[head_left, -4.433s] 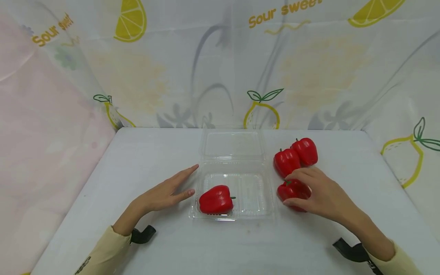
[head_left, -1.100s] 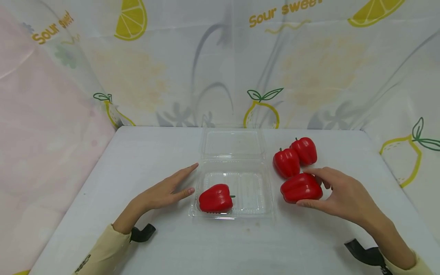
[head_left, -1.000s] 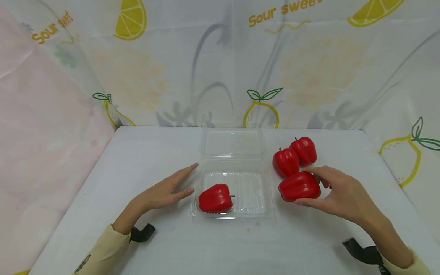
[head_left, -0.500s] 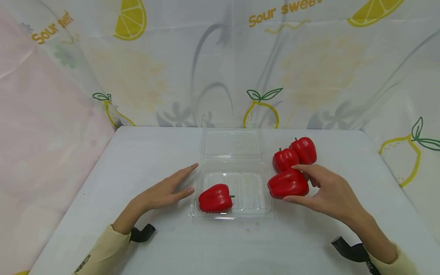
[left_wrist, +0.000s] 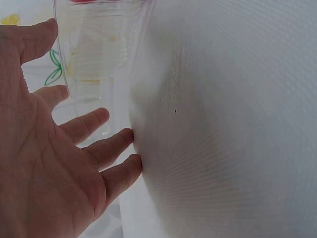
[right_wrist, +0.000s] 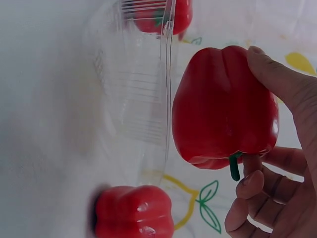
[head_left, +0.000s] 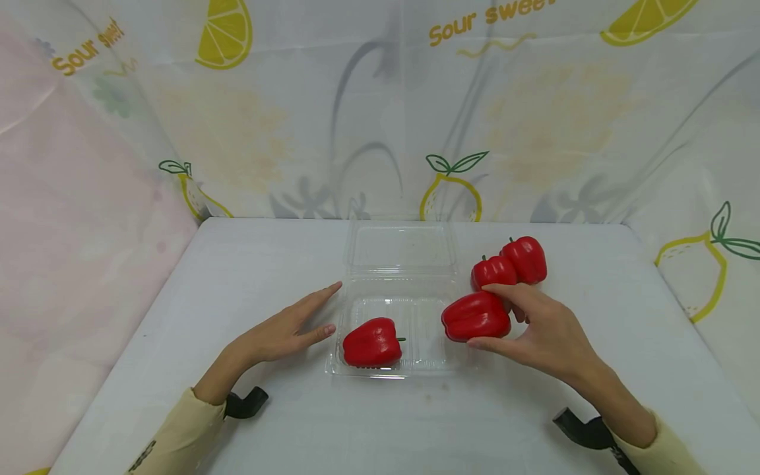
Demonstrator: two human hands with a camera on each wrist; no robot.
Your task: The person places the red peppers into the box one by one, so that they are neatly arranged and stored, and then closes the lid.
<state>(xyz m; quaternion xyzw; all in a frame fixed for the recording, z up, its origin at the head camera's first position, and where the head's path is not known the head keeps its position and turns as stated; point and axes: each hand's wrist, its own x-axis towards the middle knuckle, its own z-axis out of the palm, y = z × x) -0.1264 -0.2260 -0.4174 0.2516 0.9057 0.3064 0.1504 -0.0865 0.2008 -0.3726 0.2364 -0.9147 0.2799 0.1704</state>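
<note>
My right hand (head_left: 540, 330) grips a red bell pepper (head_left: 476, 316) between thumb and fingers. In the head view it overlaps the right side of a clear plastic clamshell box (head_left: 424, 359); in the right wrist view the held pepper (right_wrist: 225, 106) hangs above the box rim, its green stem near my fingers. A second bell pepper (head_left: 372, 343) lies on its side in the front left of the box. My left hand (head_left: 285, 333) rests beside the box's left edge, fingers extended, holding nothing; the left wrist view shows its fingertips (left_wrist: 131, 163) near the tabletop.
Two more red bell peppers, a nearer one (head_left: 494, 272) and a farther one (head_left: 527, 258), stand together right of the box. The box's lid (head_left: 400, 247) lies folded back toward the printed curtain (head_left: 380, 119). A white table (head_left: 249, 264) is under everything.
The right hand first turned the nearest pepper onto its side, then lifted it and carried it left over the box's right edge. The left hand and the other peppers have stayed put.
</note>
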